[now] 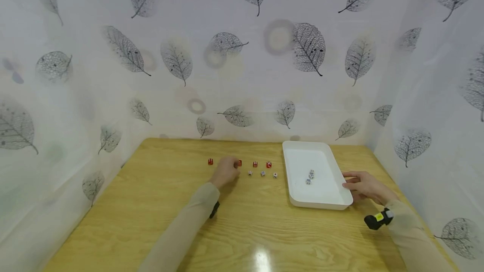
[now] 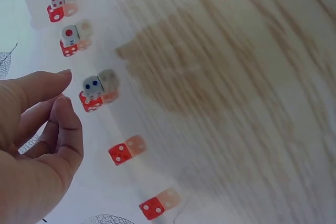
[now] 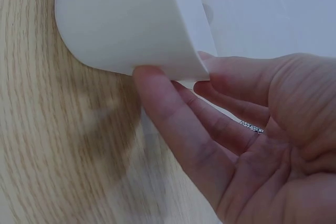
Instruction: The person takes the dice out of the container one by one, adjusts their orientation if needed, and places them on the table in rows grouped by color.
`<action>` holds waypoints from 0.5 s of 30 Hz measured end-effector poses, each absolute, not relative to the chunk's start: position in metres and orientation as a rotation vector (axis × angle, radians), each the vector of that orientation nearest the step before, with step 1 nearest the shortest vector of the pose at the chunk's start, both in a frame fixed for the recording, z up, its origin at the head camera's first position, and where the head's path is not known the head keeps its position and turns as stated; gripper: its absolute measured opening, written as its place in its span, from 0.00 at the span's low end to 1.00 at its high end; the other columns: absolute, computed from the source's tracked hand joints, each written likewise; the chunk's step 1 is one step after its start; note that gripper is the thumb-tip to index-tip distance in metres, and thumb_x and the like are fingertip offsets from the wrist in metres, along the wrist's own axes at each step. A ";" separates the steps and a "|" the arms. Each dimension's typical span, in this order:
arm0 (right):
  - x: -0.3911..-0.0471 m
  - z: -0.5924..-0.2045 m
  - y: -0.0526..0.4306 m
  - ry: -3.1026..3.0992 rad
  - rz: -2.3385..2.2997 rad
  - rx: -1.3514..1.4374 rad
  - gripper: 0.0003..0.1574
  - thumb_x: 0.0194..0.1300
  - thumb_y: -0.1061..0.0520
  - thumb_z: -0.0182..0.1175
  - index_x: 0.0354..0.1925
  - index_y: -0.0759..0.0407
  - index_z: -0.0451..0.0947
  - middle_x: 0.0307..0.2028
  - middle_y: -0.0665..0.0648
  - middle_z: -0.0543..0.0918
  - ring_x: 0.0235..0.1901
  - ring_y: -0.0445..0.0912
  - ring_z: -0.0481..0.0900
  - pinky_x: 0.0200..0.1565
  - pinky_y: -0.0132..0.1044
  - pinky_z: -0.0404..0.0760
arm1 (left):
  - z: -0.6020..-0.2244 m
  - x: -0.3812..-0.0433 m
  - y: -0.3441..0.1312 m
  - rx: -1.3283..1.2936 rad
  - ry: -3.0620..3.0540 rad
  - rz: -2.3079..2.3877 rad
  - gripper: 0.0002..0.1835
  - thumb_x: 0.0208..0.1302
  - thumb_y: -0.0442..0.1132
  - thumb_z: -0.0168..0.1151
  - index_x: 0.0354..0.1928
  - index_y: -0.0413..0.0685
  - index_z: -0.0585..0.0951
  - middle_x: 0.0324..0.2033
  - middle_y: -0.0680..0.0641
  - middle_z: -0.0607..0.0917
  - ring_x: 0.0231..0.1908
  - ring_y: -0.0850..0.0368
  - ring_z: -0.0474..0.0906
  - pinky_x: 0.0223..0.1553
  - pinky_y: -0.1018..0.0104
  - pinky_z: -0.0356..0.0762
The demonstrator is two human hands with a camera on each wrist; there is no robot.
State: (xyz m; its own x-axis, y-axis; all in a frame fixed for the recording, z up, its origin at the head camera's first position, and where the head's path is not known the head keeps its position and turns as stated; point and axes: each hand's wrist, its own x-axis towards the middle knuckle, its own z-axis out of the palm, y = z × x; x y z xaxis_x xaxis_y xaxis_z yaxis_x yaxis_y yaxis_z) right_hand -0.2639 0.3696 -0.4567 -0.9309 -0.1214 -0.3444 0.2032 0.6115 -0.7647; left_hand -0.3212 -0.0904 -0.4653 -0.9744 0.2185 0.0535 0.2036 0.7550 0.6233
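My left hand (image 1: 226, 172) hovers by a row of red dice (image 1: 255, 164), covering part of the row in the head view. In the left wrist view its thumb and fingers are loosely bent with a gap between the tips and nothing held. Just beside those tips is a white die (image 2: 93, 85) with blue dots, in front of a red die (image 2: 90, 102). More white dice (image 1: 263, 173) form a second row nearer me. My right hand (image 1: 364, 186) grips the right side of a white tray (image 1: 302, 154), thumb at the rim and fingers against its outside. Small white dice (image 1: 308, 181) lie in the tray.
Everything stands on a wooden table (image 1: 261, 230) with a glare spot near the front. A leaf-patterned curtain (image 1: 242, 74) encloses the back and both sides. Another red die (image 1: 210, 161) sits left of my left hand.
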 end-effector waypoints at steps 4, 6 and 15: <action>-0.263 -0.456 0.370 2.473 -1.252 0.053 0.44 0.72 0.54 0.57 0.73 0.73 0.49 0.62 0.81 0.66 0.44 0.48 0.83 0.40 0.43 0.86 | -0.461 -0.321 -0.082 0.383 2.913 1.086 0.17 0.59 0.25 0.61 0.51 0.36 0.82 0.47 0.40 0.85 0.49 0.47 0.80 0.54 0.54 0.79; -0.263 -0.455 0.370 2.466 -1.266 0.047 0.43 0.72 0.55 0.57 0.73 0.73 0.49 0.63 0.81 0.65 0.44 0.48 0.83 0.41 0.43 0.86 | -0.460 -0.321 -0.079 0.404 2.912 1.101 0.17 0.58 0.25 0.62 0.51 0.36 0.82 0.47 0.40 0.85 0.48 0.48 0.80 0.53 0.54 0.79; -0.261 -0.454 0.370 2.448 -1.285 0.022 0.43 0.71 0.55 0.57 0.73 0.72 0.50 0.63 0.80 0.66 0.42 0.48 0.84 0.39 0.43 0.86 | -0.459 -0.319 -0.058 0.421 2.853 1.205 0.16 0.60 0.27 0.62 0.51 0.38 0.83 0.45 0.42 0.85 0.47 0.50 0.80 0.52 0.55 0.80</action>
State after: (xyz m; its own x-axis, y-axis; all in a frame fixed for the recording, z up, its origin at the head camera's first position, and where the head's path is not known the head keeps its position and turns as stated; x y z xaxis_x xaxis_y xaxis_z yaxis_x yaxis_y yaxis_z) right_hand -0.2612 0.3697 -0.4543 -0.9298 -0.1572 -0.3328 0.1847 0.5830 -0.7912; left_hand -0.3193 -0.0584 -0.4589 -0.9636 0.2523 0.0890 0.2397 0.6666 0.7058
